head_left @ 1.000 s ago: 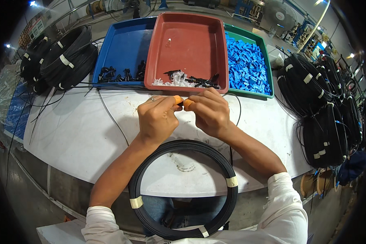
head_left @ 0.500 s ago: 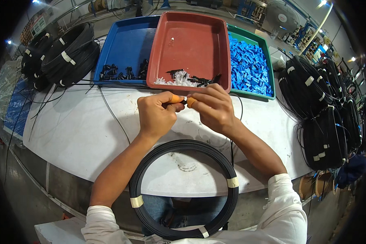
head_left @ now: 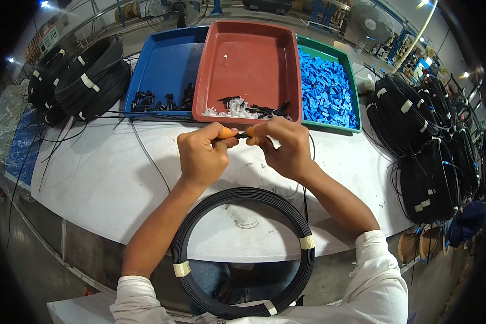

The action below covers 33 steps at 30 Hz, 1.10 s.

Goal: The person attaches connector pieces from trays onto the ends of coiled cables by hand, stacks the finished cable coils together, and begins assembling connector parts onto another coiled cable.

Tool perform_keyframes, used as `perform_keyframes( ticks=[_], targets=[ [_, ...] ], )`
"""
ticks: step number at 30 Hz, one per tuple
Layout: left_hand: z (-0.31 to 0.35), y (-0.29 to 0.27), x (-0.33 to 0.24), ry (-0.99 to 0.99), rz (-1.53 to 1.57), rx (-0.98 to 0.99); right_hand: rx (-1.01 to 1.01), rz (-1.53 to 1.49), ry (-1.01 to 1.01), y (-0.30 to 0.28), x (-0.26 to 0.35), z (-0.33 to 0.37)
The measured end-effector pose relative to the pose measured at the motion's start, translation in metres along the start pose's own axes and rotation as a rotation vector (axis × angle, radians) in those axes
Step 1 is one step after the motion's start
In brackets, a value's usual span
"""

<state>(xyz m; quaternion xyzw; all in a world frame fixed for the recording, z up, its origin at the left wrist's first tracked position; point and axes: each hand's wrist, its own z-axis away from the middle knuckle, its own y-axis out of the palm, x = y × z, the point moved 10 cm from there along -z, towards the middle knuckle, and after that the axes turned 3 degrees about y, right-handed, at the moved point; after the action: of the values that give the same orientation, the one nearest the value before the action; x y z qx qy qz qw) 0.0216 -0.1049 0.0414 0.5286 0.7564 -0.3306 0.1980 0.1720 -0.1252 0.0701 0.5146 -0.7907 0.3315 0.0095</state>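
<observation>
Head view: left grip (head_left: 202, 154) and right grip (head_left: 292, 147) pinch a small black piece (head_left: 243, 135), its ends hidden, exact shape unclear.

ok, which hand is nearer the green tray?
Right. The right hand is in front and left of the green tray; the left hand is farther left.

Lit brightly over the white table (head_left: 108, 183); dimmer at the floor (head_left: 32, 270). Flared at small lamps (head_left: 44, 4) upper left and right. Shadowed softly beside both forearms (head_left: 340, 200). Bowed along straight edges, blacked out at corners. Poorly resolved at the small black piece (head_left: 243, 135) between fingertips (head_left: 227, 133).
</observation>
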Motion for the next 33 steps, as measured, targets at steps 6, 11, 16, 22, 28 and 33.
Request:
perform_keyframes(
  ticks=[6,11,16,22,28,33],
  targets=[
    [0.007,0.002,-0.004,-0.016,0.054,-0.046,-0.056,0.179,-0.350,0.002,0.038,0.007],
    [0.020,-0.005,-0.081,0.754,-0.269,-0.087,0.152,-0.647,0.610,0.026,-0.038,0.006],
    [0.020,0.004,-0.061,0.687,-0.258,-0.018,0.179,-0.424,0.411,0.022,-0.035,0.008],
    [0.010,0.011,0.024,-0.264,0.192,0.000,-0.053,0.191,-0.308,0.004,0.031,0.002],
    [0.008,-0.009,-0.066,0.669,-0.252,-0.199,0.168,-0.677,0.762,0.037,-0.053,0.007],
    [-0.009,0.001,-0.015,0.255,-0.040,-0.104,0.061,-0.500,0.420,0.025,-0.048,-0.001]
  ],
)
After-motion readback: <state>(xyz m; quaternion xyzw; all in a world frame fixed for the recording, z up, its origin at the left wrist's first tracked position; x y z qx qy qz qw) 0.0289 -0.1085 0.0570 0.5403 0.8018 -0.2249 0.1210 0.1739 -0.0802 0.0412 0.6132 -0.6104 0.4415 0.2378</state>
